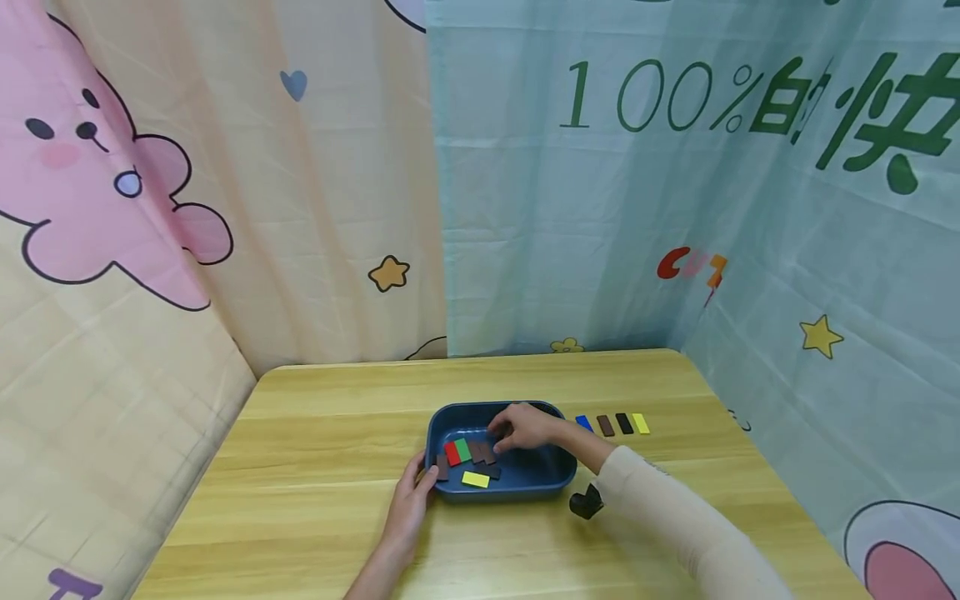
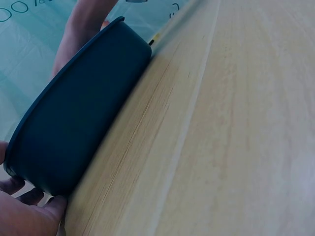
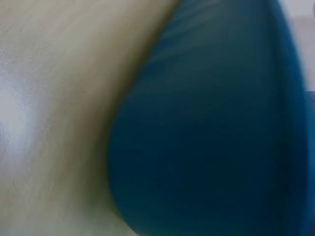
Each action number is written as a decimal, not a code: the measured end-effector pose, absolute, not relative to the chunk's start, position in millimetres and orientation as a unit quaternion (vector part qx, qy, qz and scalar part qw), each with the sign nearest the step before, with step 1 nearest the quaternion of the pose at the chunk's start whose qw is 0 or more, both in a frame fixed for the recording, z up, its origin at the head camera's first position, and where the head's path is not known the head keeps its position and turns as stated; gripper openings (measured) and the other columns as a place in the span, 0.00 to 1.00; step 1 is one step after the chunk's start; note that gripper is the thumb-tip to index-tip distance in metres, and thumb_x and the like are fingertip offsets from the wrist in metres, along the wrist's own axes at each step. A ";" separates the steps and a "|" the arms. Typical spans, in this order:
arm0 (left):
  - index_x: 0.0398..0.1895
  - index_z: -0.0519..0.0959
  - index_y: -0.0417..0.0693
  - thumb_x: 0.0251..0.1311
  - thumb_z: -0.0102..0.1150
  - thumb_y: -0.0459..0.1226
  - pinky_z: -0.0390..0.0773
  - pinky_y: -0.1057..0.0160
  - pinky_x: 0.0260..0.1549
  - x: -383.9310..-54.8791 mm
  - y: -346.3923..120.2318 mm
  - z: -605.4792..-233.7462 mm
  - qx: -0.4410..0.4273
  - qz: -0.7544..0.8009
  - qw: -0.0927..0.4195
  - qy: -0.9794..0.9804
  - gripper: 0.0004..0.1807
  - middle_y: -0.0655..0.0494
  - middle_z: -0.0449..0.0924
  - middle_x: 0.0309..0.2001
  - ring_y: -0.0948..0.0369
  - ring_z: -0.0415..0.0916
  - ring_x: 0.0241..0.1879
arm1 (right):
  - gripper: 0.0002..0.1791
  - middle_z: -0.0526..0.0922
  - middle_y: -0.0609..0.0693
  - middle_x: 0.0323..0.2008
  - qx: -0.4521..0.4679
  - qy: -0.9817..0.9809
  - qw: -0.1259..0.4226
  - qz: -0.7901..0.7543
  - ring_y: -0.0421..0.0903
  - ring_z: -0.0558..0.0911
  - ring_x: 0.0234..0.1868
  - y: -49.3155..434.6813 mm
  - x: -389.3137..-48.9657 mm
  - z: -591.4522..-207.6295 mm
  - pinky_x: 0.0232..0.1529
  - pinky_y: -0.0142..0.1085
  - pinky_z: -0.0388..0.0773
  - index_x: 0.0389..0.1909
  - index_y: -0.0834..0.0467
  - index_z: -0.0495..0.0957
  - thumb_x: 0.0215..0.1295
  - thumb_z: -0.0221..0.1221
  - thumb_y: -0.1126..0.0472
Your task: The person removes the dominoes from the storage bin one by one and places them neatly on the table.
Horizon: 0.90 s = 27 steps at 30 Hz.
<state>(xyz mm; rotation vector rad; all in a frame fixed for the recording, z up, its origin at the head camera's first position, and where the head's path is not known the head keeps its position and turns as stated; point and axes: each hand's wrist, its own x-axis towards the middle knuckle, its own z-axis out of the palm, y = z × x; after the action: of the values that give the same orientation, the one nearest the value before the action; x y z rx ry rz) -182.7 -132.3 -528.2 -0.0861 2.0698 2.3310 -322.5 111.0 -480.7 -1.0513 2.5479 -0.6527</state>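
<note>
Left hand (image 1: pixel 409 507) grips the tray's near-left corner, thumb at the rim. Blue tray (image 1: pixel 542 473) sits mid-bench (image 1: pixel 300 500), well in from left and right edges. Inside, near to far: yellow tile (image 1: pixel 476 480), black tile (image 1: pixel 489 471), then brown tiles (image 1: pixel 484 452), red tile (image 1: pixel 452 453) and green tile (image 1: pixel 462 450); left half. Right hand (image 1: pixel 528 426) is over the tray, fingers bent; can't tell if that grip pinches anything. Tile row (image 1: pixel 624 423) lies right of tray, toward bench's far-right corner: blue, brown, black, yellow. Printed curtains (image 1: pixel 540 250) hang behind far edge.
</note>
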 end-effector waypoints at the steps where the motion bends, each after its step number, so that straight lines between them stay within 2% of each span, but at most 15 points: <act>1: 0.77 0.59 0.32 0.82 0.44 0.38 0.58 0.38 0.71 -182.8 -132.4 -528.2 -0.026 0.747 0.012 0.664 0.28 0.31 0.54 0.76 0.37 0.55 0.74 | 0.19 0.86 0.50 0.48 -0.367 0.891 0.155 -0.218 0.38 0.83 0.42 109.1 -322.3 -482.3 0.46 0.33 0.82 0.55 0.61 0.85 0.66 0.71 0.57; 11: 0.77 0.58 0.32 0.82 0.44 0.38 0.56 0.38 0.72 -184.0 -134.2 -529.9 -0.033 0.749 0.010 0.661 0.28 0.30 0.52 0.77 0.38 0.52 0.75 | 0.19 0.85 0.47 0.41 -0.383 0.894 0.139 -0.183 0.38 0.80 0.38 94.5 -321.7 -491.7 0.42 0.31 0.80 0.52 0.61 0.87 0.64 0.73 0.56; 19: 0.77 0.58 0.31 0.82 0.43 0.37 0.57 0.38 0.72 -183.9 -134.4 -530.4 -0.028 0.750 0.008 0.660 0.27 0.31 0.53 0.77 0.38 0.53 0.75 | 0.12 0.81 0.42 0.32 -0.339 0.900 0.154 -0.225 0.38 0.78 0.34 91.8 -321.1 -492.4 0.39 0.32 0.80 0.42 0.58 0.84 0.62 0.74 0.60; 27: 0.77 0.58 0.31 0.82 0.42 0.35 0.57 0.38 0.72 -184.2 -133.6 -531.7 -0.022 0.754 0.010 0.657 0.26 0.30 0.53 0.77 0.37 0.53 0.75 | 0.07 0.82 0.41 0.29 -0.332 0.895 0.167 -0.246 0.37 0.78 0.30 93.8 -322.3 -493.3 0.36 0.32 0.79 0.42 0.57 0.86 0.66 0.70 0.63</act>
<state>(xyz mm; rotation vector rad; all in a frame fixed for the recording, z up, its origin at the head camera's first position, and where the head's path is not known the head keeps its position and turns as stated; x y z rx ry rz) -184.2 -133.6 -531.7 -0.0682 2.0509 2.3524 -322.3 93.8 -493.3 -0.9464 2.5476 -0.7005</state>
